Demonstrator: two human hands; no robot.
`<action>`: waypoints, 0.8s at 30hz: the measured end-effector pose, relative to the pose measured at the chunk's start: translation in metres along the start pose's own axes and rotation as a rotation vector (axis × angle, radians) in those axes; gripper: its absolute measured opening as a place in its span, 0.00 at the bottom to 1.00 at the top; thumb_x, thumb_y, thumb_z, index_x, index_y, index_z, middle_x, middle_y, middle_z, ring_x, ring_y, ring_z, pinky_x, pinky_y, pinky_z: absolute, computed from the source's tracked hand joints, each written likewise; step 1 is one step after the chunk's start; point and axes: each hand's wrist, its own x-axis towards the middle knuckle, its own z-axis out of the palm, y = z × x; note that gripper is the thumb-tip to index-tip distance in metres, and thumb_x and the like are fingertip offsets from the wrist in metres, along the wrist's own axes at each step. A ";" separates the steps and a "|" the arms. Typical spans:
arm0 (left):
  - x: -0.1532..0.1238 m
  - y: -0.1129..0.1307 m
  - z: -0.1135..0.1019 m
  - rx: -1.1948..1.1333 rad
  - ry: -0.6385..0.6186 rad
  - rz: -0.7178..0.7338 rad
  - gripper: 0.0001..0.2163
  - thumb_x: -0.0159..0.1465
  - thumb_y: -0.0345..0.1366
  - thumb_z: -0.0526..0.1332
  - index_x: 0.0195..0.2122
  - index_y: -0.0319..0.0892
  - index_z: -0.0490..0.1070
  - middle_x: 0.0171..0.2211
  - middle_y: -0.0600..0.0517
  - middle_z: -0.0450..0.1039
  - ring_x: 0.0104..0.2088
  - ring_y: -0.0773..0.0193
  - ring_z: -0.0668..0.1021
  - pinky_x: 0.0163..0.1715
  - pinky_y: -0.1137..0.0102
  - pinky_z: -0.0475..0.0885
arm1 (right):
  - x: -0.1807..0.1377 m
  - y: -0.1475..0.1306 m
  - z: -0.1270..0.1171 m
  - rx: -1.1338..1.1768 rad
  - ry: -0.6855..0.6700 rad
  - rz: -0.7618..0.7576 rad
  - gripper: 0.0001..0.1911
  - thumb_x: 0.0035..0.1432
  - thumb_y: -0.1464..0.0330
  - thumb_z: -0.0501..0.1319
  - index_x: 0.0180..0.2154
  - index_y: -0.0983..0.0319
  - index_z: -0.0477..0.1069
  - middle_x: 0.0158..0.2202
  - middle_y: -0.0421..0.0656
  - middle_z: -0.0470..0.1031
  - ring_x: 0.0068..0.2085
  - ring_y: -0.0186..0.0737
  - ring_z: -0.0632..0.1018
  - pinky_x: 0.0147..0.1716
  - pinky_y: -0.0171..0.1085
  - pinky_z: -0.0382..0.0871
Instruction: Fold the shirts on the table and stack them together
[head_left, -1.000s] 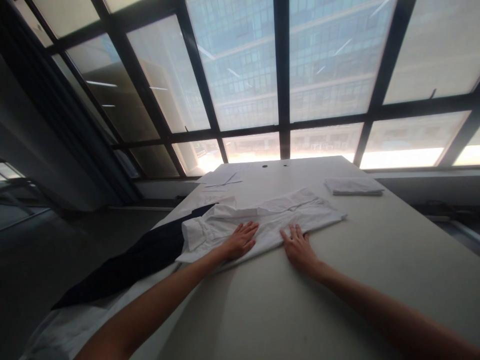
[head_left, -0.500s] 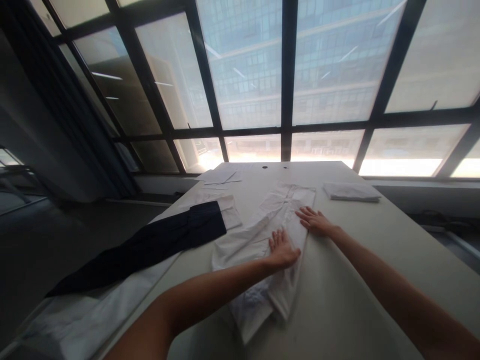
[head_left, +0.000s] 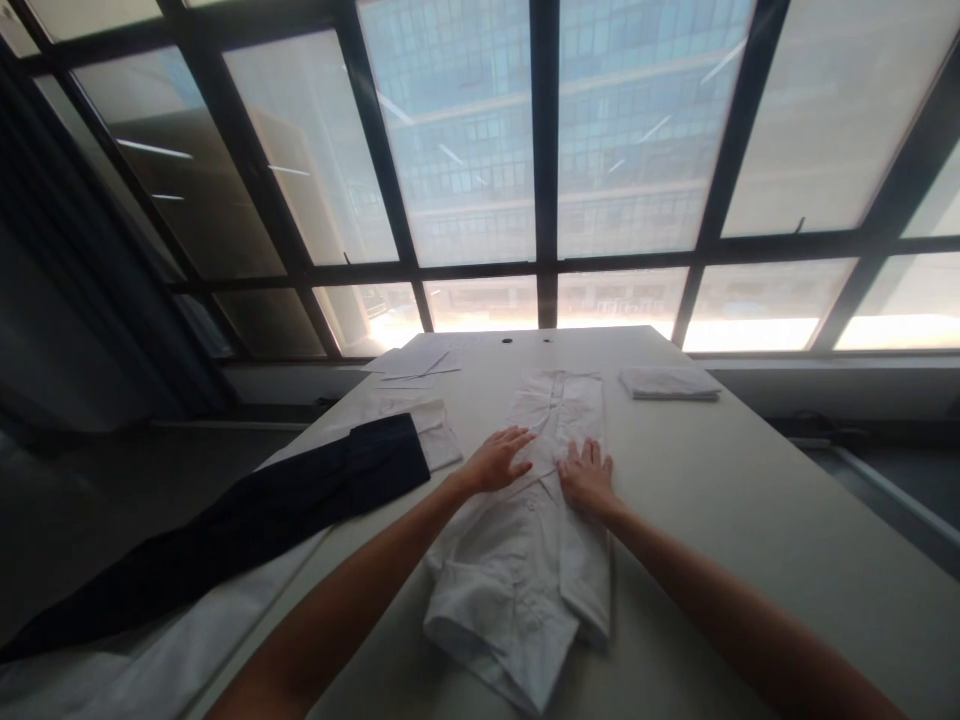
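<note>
the near end of the white garment (head_left: 517,575) lies loose on the table (head_left: 697,570), its corner pointing back toward the person and its left side rumpled and bulging. along its right side a long layer lies fairly straight, so that edge looks already turned in; the left side seems not yet squared to match, and creases are left to smooth. beside it on the left, a dark garment (head_left: 322,488) stretches over a white cloth (head_left: 259,590), both long and not made into a compact bundle. farther up, the left hand (head_left: 496,460) rests palm down around the garment's middle, fingers parted, gripping nothing visible; the right hand (head_left: 587,478) lies on its right side, fingers spread likewise. beyond them the far end narrows into a neater, flatter strip, so the shaping looks about half done. past that, a folded white bundle (head_left: 667,383) sits finished-looking at right, with paper sheets (head_left: 414,362) at left, before the windows (head_left: 465,130).
</note>
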 end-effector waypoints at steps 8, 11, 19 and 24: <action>-0.014 -0.009 0.060 0.133 0.012 -0.221 0.23 0.71 0.42 0.54 0.67 0.51 0.61 0.70 0.45 0.53 0.70 0.46 0.54 0.67 0.47 0.48 | 0.031 0.015 -0.007 -0.040 -0.020 -0.169 0.32 0.72 0.57 0.42 0.71 0.62 0.50 0.73 0.58 0.45 0.72 0.55 0.48 0.65 0.58 0.41; 0.002 0.004 0.068 0.145 0.069 -0.277 0.23 0.70 0.40 0.55 0.66 0.49 0.61 0.69 0.45 0.56 0.69 0.48 0.56 0.67 0.48 0.49 | 0.052 0.023 -0.011 -0.039 -0.077 -0.188 0.31 0.72 0.57 0.41 0.71 0.60 0.48 0.73 0.56 0.44 0.72 0.52 0.47 0.66 0.57 0.41; 0.017 0.003 0.067 0.138 0.092 -0.267 0.23 0.70 0.40 0.55 0.66 0.46 0.61 0.67 0.42 0.59 0.67 0.48 0.60 0.66 0.49 0.51 | 0.058 0.031 -0.017 0.048 0.093 -0.190 0.26 0.70 0.63 0.49 0.64 0.65 0.63 0.68 0.54 0.60 0.68 0.47 0.59 0.66 0.46 0.46; 0.016 0.002 0.065 0.137 0.099 -0.247 0.22 0.71 0.39 0.55 0.65 0.44 0.63 0.66 0.40 0.61 0.67 0.49 0.62 0.65 0.51 0.54 | 0.038 0.024 -0.025 0.154 0.197 -0.223 0.21 0.68 0.63 0.52 0.57 0.61 0.70 0.55 0.50 0.73 0.56 0.45 0.72 0.57 0.38 0.59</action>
